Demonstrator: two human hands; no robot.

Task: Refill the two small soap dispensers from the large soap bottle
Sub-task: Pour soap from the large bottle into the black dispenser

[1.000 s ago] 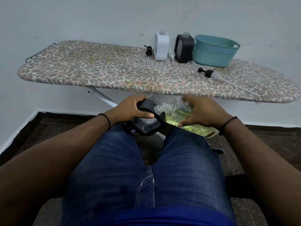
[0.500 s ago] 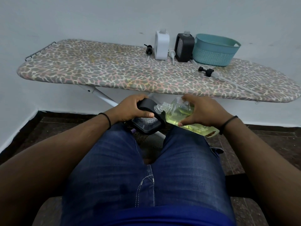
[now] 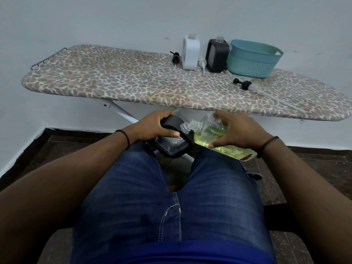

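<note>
Your left hand [image 3: 152, 126] grips a black dispenser [image 3: 171, 141] at frame centre, over your knees. Your right hand [image 3: 238, 130] is wrapped round the large soap bottle [image 3: 209, 136], tipped on its side, its neck meeting the dispenser's clear neck. Upper right of the frame, on the ironing board [image 3: 114, 80], stand a white dispenser [image 3: 190, 54] and another black one [image 3: 217, 56].

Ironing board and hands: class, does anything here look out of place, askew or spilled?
No spill shows. Oddities: three pump tops, one near the teal basket, lie loose on the ironing board. The left hand holds a black dispenser tilted over the lap; the right hand tips the large soap bottle into it.
</note>
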